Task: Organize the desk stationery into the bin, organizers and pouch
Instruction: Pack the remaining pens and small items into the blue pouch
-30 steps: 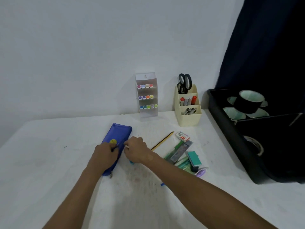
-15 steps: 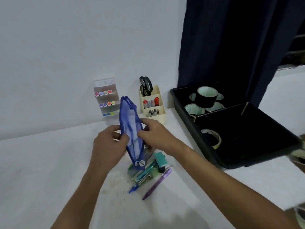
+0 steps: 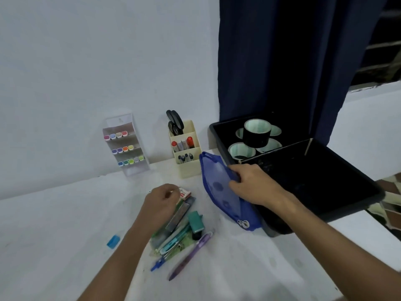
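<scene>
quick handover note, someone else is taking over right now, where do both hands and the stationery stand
Right hand: grips the open edge of the blue pouch, held upright beside the black bin.
Left hand: fingers curled at the small box on top of the loose pile; grip unclear.
Done: tape rolls in the bin, markers and scissors in the organizers.
Left: the pile, purple pen and blue eraser lie on the desk.
</scene>
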